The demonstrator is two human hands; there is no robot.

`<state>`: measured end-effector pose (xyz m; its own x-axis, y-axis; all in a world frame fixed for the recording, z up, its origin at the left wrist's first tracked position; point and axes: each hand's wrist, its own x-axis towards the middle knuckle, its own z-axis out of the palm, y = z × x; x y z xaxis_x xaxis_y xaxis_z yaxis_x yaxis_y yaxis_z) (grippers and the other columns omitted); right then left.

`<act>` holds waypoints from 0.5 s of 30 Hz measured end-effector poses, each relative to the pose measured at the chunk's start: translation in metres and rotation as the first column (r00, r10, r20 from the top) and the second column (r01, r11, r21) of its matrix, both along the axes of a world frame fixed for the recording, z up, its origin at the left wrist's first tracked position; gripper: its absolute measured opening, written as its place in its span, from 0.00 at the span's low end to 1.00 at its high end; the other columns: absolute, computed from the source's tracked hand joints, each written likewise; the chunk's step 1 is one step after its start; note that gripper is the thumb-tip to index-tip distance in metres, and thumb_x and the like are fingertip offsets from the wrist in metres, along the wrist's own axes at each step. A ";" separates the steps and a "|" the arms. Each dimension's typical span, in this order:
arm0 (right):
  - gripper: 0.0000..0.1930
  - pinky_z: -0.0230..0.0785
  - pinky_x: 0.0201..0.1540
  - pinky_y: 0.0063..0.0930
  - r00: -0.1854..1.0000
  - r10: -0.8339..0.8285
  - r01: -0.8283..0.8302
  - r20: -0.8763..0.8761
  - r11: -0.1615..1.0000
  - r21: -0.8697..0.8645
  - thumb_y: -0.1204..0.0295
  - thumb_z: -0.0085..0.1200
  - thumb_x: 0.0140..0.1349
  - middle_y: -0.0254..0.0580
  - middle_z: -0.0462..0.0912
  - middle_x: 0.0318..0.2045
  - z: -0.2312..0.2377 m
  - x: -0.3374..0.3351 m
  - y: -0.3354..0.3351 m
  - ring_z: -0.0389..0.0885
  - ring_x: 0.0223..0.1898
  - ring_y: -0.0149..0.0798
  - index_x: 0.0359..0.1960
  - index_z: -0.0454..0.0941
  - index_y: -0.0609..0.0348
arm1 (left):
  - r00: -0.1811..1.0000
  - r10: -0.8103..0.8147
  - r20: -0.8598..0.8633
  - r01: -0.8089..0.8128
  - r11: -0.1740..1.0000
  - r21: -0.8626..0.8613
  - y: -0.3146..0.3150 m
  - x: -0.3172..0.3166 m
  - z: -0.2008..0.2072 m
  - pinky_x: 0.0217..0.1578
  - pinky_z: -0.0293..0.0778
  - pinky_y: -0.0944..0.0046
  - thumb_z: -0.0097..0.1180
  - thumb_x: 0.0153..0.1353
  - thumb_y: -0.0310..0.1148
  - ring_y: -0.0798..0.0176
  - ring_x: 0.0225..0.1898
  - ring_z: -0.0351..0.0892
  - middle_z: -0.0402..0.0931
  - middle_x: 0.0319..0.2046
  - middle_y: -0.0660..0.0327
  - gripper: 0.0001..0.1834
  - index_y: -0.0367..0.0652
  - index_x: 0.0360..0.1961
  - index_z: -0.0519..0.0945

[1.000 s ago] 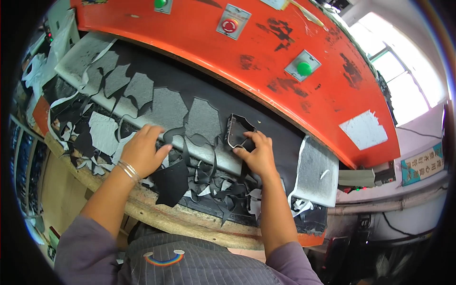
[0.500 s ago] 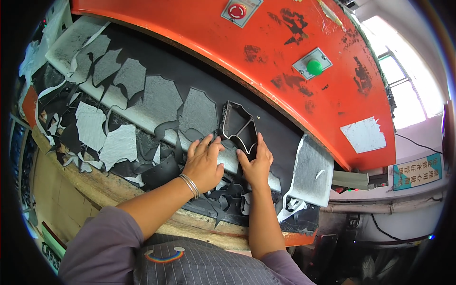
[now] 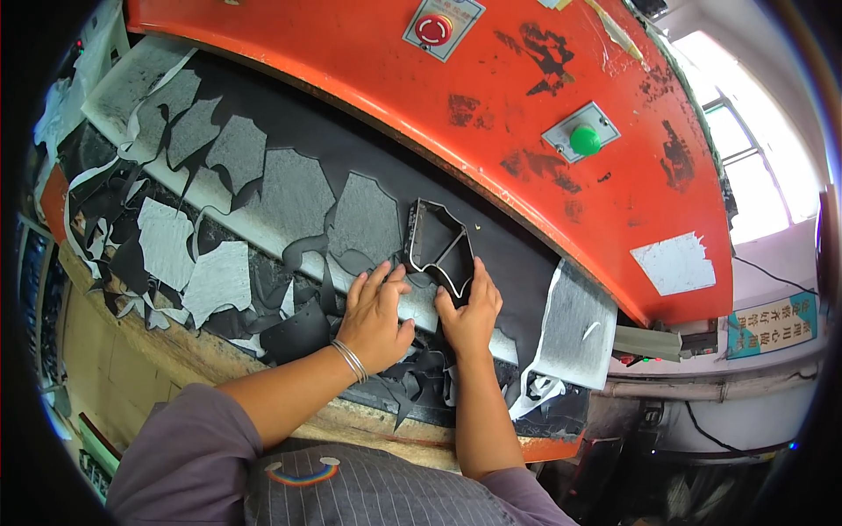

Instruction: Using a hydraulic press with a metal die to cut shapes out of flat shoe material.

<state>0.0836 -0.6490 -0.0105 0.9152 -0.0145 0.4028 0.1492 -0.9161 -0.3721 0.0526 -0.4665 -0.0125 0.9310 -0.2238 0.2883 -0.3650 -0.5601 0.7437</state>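
A metal cutting die (image 3: 459, 245), an open outline frame with a crossbar, stands on a black sheet (image 3: 303, 118) laid over the pale cutting board. My right hand (image 3: 471, 320) has its thumb and fingers on either side of the die's near corner. To its left, my left hand (image 3: 375, 320) lies palm down with fingers apart. Its fingertips are beside the die's lower left edge; whether they touch it I cannot tell. Left of the die, a row of cut-out gaps (image 3: 364, 219) in the sheet shows the grey board below.
Black offcuts and pale cut pieces (image 3: 219, 276) lie along the near side, above a worn wooden edge (image 3: 202, 368). Beyond the sheet rises an orange machine beam (image 3: 377, 66) with a red button (image 3: 434, 31) and a green button (image 3: 585, 140). The board's bare right end (image 3: 579, 324) shows.
The whole view has shifted slightly, so the die and my hands sit a little lower in the picture. Both hands keep about the same places beside the die.
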 end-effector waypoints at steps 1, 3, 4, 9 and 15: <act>0.37 0.55 0.61 0.45 1.000 -0.006 0.006 -0.006 1.000 0.003 0.63 0.62 0.47 0.59 0.74 0.53 0.000 -0.001 0.001 0.71 0.54 0.56 0.60 0.66 0.66 | 1.000 -0.010 -0.001 0.010 1.000 -0.005 0.001 0.000 0.000 0.65 0.42 0.42 0.56 0.52 0.31 0.41 0.67 0.52 0.62 0.62 0.40 0.24 0.37 0.48 0.62; 0.37 0.56 0.60 0.45 1.000 -0.012 0.012 -0.009 1.000 0.003 0.63 0.61 0.47 0.59 0.74 0.52 0.002 0.002 0.004 0.71 0.54 0.56 0.60 0.66 0.67 | 1.000 -0.020 0.000 0.020 1.000 -0.014 0.003 0.003 0.000 0.65 0.42 0.42 0.57 0.52 0.32 0.41 0.68 0.52 0.62 0.62 0.40 0.24 0.37 0.47 0.62; 0.37 0.56 0.60 0.45 1.000 -0.020 0.020 -0.014 1.000 0.005 0.63 0.61 0.47 0.59 0.74 0.52 0.003 0.002 0.005 0.71 0.55 0.56 0.60 0.66 0.67 | 1.000 -0.023 -0.003 0.023 1.000 -0.015 0.004 0.003 0.000 0.65 0.41 0.41 0.57 0.52 0.32 0.41 0.67 0.52 0.61 0.63 0.41 0.24 0.38 0.48 0.62; 0.39 0.56 0.61 0.45 0.999 -0.032 0.031 -0.017 0.999 -0.022 0.62 0.63 0.47 0.59 0.73 0.53 0.007 -0.004 0.013 0.70 0.55 0.56 0.61 0.64 0.66 | 1.000 -0.014 0.013 0.015 0.999 -0.040 0.019 0.005 0.010 0.65 0.47 0.45 0.60 0.51 0.32 0.43 0.65 0.57 0.64 0.61 0.42 0.26 0.37 0.50 0.64; 0.42 0.65 0.54 0.39 0.999 -0.034 0.024 0.031 0.960 0.279 0.64 0.67 0.51 0.57 0.72 0.55 0.059 -0.038 0.017 0.73 0.52 0.49 0.66 0.58 0.64 | 0.929 0.362 0.078 -0.325 0.897 -0.301 0.144 0.080 0.054 0.49 0.71 0.63 0.57 0.59 0.32 0.61 0.46 0.78 0.79 0.41 0.58 0.12 0.39 0.43 0.78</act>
<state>0.0456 -0.6320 0.0487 0.8979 -0.1570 0.4112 0.1417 -0.7815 -0.6076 0.1325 -0.3228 0.0417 0.8858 0.2100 0.4139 -0.2901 -0.4458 0.8469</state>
